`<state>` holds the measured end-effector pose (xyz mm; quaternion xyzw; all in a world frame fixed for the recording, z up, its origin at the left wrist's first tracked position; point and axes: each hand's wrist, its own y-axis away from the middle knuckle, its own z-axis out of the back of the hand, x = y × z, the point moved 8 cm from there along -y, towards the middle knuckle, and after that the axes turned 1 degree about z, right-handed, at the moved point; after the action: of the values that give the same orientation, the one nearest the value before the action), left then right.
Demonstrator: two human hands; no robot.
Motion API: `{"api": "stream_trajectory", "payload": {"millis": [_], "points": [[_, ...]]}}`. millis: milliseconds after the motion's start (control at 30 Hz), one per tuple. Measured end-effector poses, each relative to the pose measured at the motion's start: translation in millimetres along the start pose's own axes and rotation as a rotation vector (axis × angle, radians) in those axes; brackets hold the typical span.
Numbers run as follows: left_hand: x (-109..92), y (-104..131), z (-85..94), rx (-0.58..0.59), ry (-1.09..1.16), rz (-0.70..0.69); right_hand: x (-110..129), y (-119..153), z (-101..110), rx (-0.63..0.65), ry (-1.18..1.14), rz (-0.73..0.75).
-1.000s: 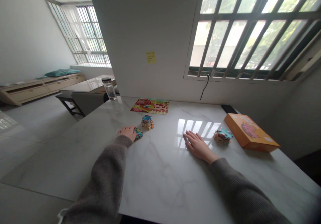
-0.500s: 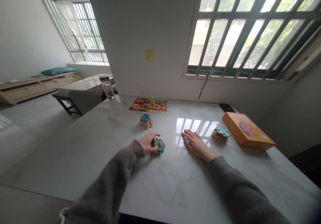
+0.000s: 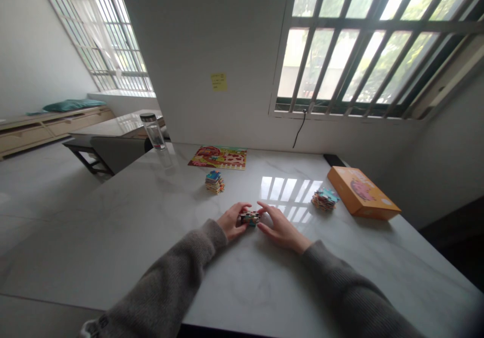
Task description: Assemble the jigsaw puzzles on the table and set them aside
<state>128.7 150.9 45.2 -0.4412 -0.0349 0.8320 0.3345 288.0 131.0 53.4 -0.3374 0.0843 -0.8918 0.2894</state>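
A small stack of puzzle pieces [image 3: 250, 218] is between my two hands over the middle of the white marbled table [image 3: 242, 287]. My left hand [image 3: 233, 221] has its thumb and fingers curved round the stack's left side. At the right side, my right hand [image 3: 279, 226] has thumb and fingers apart, its fingertips close to the pieces. Another puzzle stack [image 3: 214, 182] stands farther back to the left. A third stack [image 3: 324, 199] lies to the right, beside an orange box [image 3: 361, 191].
A colourful farm picture board [image 3: 218, 157] lies near the wall. A clear bottle with a dark lid [image 3: 153, 132] stands at the table's back left. Behind the orange box is a dark flat object [image 3: 338, 161]. A black cable [image 3: 300, 130] hangs below the window.
My right hand has moved left from the bare tabletop to the stack, its fingers now curved. The pieces at my left hand have turned and shifted slightly right. The view has shifted slightly.
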Motion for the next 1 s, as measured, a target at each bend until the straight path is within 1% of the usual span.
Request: {"api": "stream_trajectory", "payload": {"millis": [100, 200, 300, 367, 433, 500, 600, 667, 733, 833, 933, 1000], "points": [[6.3, 0.0, 2.5, 0.003, -0.116, 0.067, 1.3, -1.1, -9.2, -0.011, 0.009, -0.019], [7.4, 0.0, 2.7, 0.023, -0.184, 0.066, -3.3, -4.0, -13.5, -0.045, -0.015, -0.045], [4.3, 0.4, 0.9, 0.016, -0.129, 0.021, -6.2, -6.1, -12.8, -0.075, -0.061, -0.066], [2.5, 0.8, 2.2, -0.027, -0.071, 0.006, -6.0, -6.4, -9.5, -0.096, -0.127, -0.074], [3.4, 0.9, 3.3, -0.059, -0.038, 0.026, -5.1, -6.1, -5.5, -0.117, -0.181, -0.082], [6.0, 0.2, 1.2, -0.037, -0.013, 0.064, -4.4, -5.8, -4.1, -0.117, -0.183, -0.098], [7.8, -1.7, -4.2, 0.031, 0.026, 0.090, -3.9, -6.0, -6.4, -0.092, -0.108, -0.123], [6.4, -3.2, -4.6, 0.031, 0.030, 0.077, -3.5, -6.1, -7.6, -0.083, -0.069, -0.132], [5.6, -4.2, -4.6, 0.017, 0.040, 0.077, -2.7, -6.3, -7.5, -0.078, -0.081, -0.131], [10.2, -3.9, -7.8, 0.010, 0.189, 0.166, 0.1, -7.4, -5.7, -0.075, -0.234, -0.116], [16.6, -2.9, -13.6, 0.013, 0.379, 0.296, 2.0, -9.5, -6.0, -0.080, -0.518, -0.132], [18.2, -3.7, -15.0, 0.008, 0.433, 0.346, 1.8, -10.6, -6.9, -0.104, -0.657, -0.161]]}}
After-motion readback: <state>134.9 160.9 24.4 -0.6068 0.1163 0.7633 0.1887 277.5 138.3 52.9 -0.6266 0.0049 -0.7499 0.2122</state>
